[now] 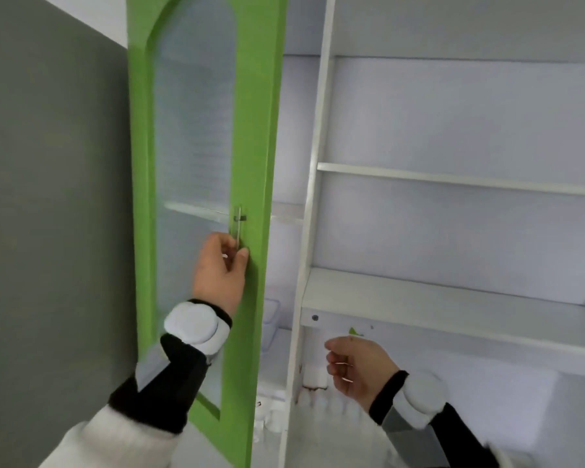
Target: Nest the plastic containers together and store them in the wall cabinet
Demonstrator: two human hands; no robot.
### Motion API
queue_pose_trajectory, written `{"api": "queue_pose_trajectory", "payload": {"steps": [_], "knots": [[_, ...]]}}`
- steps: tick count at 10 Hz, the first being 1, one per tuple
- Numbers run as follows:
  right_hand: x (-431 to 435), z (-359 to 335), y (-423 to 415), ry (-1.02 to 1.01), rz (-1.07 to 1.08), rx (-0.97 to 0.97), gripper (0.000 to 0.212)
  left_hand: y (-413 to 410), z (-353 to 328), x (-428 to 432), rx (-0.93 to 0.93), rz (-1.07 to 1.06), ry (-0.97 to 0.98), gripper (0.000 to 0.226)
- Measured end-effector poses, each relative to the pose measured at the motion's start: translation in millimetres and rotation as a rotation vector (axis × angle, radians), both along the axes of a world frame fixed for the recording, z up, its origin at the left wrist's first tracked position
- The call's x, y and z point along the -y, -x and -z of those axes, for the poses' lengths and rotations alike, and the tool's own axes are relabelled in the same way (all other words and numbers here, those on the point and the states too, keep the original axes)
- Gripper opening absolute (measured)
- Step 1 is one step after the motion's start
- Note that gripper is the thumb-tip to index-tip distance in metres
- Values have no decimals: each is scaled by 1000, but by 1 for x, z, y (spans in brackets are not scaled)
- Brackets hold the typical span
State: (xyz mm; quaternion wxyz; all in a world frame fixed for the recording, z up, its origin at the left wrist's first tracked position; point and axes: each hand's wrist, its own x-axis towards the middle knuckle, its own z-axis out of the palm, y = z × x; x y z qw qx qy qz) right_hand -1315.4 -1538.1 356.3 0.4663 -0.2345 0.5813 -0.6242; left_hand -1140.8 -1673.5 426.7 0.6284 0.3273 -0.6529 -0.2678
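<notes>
- A clear plastic container [271,324] stands low inside the wall cabinet [286,214], just behind the free edge of the green door [267,130]. Only a rounded corner shows, so I cannot tell what it holds or whether others are nested in it.
- The green door is a flat, matt frame around an arched frosted pane [193,130], and it stands partly open.
- A slim metal bar handle [238,224] runs upright on the door's frame, beside the pane.
- My left hand [221,268] grips the lower end of that handle, fingers curled behind the bar and thumb against the green frame.
- My right hand [358,366] is in the air to the right of the door, under smooth white open shelves [453,180]. Its fingers are loosely curled and hold nothing.
</notes>
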Motion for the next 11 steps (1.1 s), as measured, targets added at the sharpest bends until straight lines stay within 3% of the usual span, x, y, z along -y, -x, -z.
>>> {"api": "queue_pose_trajectory", "payload": {"steps": [2, 6, 9, 10, 11], "knots": [[13, 7, 15, -73, 69, -10, 8, 42, -4, 31, -73, 148, -124, 35], [35, 11, 24, -157, 155, -35, 8, 102, -18, 72, 4, 85, -212, 19], [5, 2, 26, -175, 283, -38, 11, 112, -16, 79, -10, 95, -188, 21], [-15, 0, 22, -170, 336, -28, 12, 112, -2, 73, -83, 31, -239, 35], [-31, 3, 21, -151, 429, -32, 9, 118, 26, 61, -143, 4, -429, 23]]}}
